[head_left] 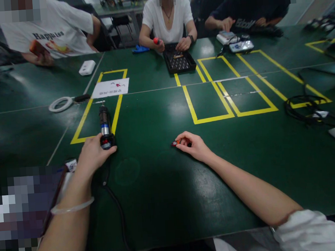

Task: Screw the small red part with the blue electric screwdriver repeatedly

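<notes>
My left hand (92, 153) is closed round the rear end of a black electric screwdriver (105, 124) with silver and blue bands. Its bit end points away from me, inside a yellow taped outline, and a black cord (118, 209) runs from its back toward the table's near edge. Right of the middle, just above or on the green table, my right hand (193, 146) pinches a small red-and-orange piece (175, 143) between thumb and fingers. The fingers partly cover this piece, so its exact kind does not show.
A printed sheet (111, 88) lies beyond the screwdriver, with a white cable coil (60, 104) to its left. Yellow tape outlines (214, 119) mark the green table (161, 194). Across it, a person handles a black tray (180, 69). Black cables (303, 104) lie at right.
</notes>
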`<state>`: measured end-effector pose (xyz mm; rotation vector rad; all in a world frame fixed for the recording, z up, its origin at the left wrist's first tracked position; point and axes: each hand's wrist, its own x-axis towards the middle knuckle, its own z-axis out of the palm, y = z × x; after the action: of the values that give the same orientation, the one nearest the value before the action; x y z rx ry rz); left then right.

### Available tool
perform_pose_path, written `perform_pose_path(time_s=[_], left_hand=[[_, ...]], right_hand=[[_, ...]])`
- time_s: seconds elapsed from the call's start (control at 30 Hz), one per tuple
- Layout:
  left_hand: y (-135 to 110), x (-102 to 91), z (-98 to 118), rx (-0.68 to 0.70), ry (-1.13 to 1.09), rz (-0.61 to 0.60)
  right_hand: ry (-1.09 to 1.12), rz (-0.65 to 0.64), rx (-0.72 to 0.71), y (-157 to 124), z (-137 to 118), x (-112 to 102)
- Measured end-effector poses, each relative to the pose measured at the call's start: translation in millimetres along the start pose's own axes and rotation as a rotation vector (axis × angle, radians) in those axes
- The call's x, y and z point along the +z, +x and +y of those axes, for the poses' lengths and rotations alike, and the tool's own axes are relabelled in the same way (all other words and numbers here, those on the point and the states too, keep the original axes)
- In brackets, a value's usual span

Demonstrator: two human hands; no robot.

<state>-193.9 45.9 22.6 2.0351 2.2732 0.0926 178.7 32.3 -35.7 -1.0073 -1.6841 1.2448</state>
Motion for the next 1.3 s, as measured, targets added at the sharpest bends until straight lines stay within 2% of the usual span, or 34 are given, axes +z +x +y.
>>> perform_pose_path(time_s=[0.13,0.43,0.6,0.73,0.93,1.13,1.3], left_hand=[[-14,5.7,43,0.028,-0.058,-0.014],[-34,32.4,139,0.270,-0.243,0.026],[-45,37.6,179,0.351,-0.316,0.009],[-50,36.8,192,0.346,-0.296,-0.006],[-53,36.6,192,0.344,-0.247,0.007],[-54,36.7,197,0.344,-0.108,0.059],[-51,37.6,209,0.299,-0.028,0.119]], right_hand=[[0.007,0.022,-0.019,0,-1,1],[-0.074,0.152,-0.074,1,1,-2],[-0.122,0.211,-0.073,2,4,-4],[-0.232,0.199,-0.092,2,5,-5],[-0.312,0.179,-0.142,1,1,-5],[-0.291,0.227,-0.092,-2,-3,-4],[-0.157,0.235,-0.023,-3,-2,-5]])
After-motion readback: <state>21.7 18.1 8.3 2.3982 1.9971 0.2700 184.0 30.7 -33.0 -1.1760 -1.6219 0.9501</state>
